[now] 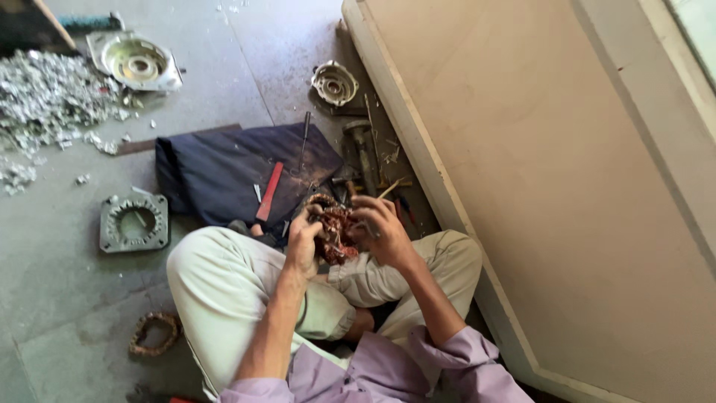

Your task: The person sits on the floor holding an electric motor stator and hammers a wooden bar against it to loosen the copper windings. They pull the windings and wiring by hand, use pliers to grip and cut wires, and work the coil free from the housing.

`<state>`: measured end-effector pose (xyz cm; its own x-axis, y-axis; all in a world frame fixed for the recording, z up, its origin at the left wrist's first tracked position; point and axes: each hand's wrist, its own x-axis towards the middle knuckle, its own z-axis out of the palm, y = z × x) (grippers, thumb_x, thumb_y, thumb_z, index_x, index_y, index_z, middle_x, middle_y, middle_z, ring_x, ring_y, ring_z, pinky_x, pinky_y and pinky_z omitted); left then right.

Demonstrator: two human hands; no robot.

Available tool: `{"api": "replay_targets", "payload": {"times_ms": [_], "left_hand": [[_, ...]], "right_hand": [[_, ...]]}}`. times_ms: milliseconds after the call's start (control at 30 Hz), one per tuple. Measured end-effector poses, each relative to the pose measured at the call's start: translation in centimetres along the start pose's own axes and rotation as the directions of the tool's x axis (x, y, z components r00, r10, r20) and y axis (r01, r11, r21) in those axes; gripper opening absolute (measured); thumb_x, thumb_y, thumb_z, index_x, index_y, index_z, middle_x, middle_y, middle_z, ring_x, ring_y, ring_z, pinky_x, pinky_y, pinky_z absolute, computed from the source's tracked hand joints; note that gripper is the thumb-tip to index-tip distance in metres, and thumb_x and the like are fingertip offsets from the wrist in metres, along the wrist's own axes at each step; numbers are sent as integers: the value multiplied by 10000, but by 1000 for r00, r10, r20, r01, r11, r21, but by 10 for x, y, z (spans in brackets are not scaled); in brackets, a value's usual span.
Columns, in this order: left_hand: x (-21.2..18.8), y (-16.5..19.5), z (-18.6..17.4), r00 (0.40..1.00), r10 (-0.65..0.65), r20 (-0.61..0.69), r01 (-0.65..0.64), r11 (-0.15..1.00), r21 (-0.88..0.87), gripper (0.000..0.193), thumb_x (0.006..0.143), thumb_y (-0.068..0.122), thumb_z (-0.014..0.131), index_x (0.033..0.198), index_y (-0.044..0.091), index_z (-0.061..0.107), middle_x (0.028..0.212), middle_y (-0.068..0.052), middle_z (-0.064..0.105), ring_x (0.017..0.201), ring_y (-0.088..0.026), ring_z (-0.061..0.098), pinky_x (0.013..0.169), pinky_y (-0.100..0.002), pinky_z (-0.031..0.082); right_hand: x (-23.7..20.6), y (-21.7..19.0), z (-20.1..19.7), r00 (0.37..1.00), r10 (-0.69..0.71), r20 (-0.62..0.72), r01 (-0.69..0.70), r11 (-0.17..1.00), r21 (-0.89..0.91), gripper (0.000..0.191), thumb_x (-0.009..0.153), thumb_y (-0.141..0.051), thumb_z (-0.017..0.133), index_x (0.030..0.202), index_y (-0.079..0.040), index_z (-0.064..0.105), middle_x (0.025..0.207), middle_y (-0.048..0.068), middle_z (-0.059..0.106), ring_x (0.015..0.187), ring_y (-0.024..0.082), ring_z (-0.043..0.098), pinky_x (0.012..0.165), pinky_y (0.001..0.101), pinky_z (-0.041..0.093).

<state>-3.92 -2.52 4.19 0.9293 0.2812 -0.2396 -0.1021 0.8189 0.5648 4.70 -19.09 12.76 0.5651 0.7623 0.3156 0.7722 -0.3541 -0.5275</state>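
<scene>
Left hand (303, 242) curled closed around the near-left side of the reddish-brown copper-wire motor winding (333, 231), held over the lap above the grey concrete floor (67, 298). Right hand (380, 224) grips the winding's right side, fingers bent, a thin pale stick (389, 189) projecting up-right from it. Winding's long axis: cannot tell; bundle appears roughly round.
</scene>
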Motion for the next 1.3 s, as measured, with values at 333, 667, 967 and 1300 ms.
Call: {"api": "replay_targets", "payload": {"times_ms": [333,667,967,1300], "left_hand": [[-3,-6,-11,997,-64,32,60,994,92,312,881,14,430,1149,110,559,978,-25,600,812,-96,571,711,-239,481],[-7,-5,-4,992,-111,56,100,982,158,304,827,-1,412,1092,121,495,946,-30,559,812,-95,530,695,-226,463],[-1,-12,-8,992,-89,-89,74,984,-165,327,788,-37,413,1077,81,510,953,-64,568,785,-131,560,680,-262,487],[-4,-14,-10,1000,-25,-6,24,998,-64,341,783,-37,378,1074,91,499,965,-49,572,785,-114,558,661,-234,481]], "right_hand": [[-7,31,18,974,177,143,-224,857,464,536,937,2,781,1417,-9,543,1291,154,718,1228,236,690,1041,362,560],[-14,27,34,906,423,-17,-355,781,514,353,987,-97,745,1305,4,629,1125,115,755,1080,171,719,957,305,571],[2,7,14,915,380,139,-386,721,575,341,926,-129,793,1200,-3,634,1267,127,669,1174,179,633,1034,352,501],[-3,-35,-23,961,-38,274,94,976,-194,335,908,-135,725,1242,-102,745,1441,204,484,1340,365,465,1139,492,285]]}}
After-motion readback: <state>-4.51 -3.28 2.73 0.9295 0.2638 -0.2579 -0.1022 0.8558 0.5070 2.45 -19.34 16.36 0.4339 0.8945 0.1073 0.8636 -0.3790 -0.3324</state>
